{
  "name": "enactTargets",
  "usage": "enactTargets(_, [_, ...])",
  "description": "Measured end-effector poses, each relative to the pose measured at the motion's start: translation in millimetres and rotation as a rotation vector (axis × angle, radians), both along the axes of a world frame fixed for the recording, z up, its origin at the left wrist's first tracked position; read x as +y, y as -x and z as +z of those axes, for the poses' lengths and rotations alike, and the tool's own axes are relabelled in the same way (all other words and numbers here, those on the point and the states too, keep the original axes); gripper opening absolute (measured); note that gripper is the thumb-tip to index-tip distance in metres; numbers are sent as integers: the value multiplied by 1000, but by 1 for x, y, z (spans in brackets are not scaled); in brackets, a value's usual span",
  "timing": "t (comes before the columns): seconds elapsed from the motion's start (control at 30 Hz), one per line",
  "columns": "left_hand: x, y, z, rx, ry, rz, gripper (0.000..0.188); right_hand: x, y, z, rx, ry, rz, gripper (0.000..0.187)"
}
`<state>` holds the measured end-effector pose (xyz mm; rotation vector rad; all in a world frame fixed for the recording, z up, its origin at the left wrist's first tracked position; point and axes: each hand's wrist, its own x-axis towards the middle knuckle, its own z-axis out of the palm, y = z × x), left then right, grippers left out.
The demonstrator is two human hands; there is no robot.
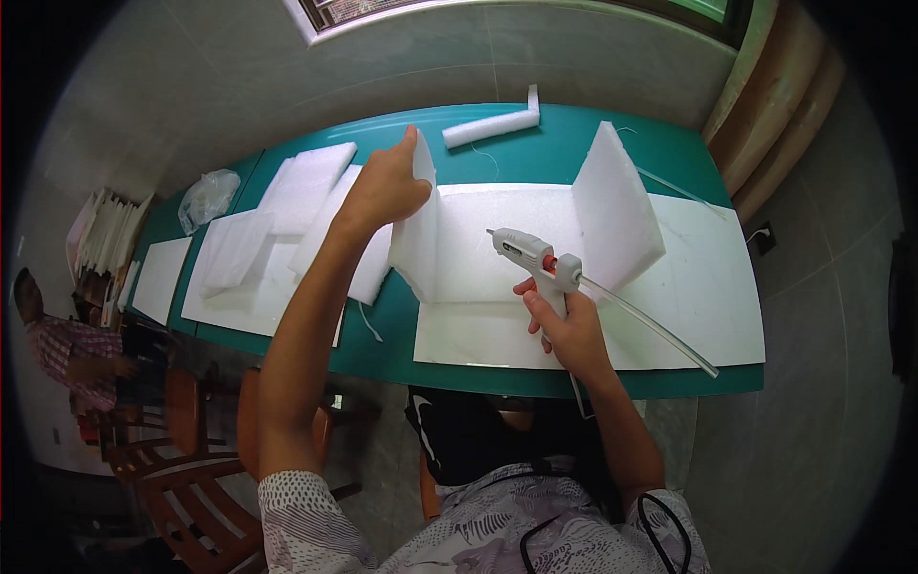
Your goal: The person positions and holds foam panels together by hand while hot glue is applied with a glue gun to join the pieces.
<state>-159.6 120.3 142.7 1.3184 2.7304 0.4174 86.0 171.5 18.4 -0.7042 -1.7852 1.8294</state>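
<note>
Left fingers (pixel 412 136) grip foam panel's (pixel 415 251) edge (room rightward).

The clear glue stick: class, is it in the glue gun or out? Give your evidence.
Partly in: the clear stick runs into the rear of the glue gun, with a long length sticking out behind.

We're scanning this frame, and no lettering can be read! Near the centre, we spot a small dark label (pixel 513 247) on the white, pistol-shaped plastic glue gun (pixel 528 253), too tiny for us; lower centre, we catch a white curved mark (pixel 418 428) on black fabric shorts (pixel 473 435).
</note>
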Motion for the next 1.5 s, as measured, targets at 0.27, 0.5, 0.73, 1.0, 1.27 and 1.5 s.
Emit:
enactTargets(0.27, [3, 1, -3, 4, -1, -10, 86, -1, 2, -3, -26, -7, 4, 28])
enactTargets(0.5, [3, 1, -5, -22, -9, -27, 85, -2, 0, -1, -27, -20, -15, 28])
enactTargets(0.73, [0, 0, -1, -29, 17, 42, 81, 0, 0, -6, -4, -75, -16, 28])
enactTargets(1.0, [-4, 6, -3, 18, 30, 46, 85, -2, 2, -8, 5, -83, -11, 29])
enactTargets(1.27, [-3, 6, -4, 6, 30, 31, 86, -3, 2, -1, -18, -33, -6, 28])
enactTargets(1.5, [-6, 4, -1, -31, 14, 61, 82, -3, 2, -2, -15, -27, -1, 29])
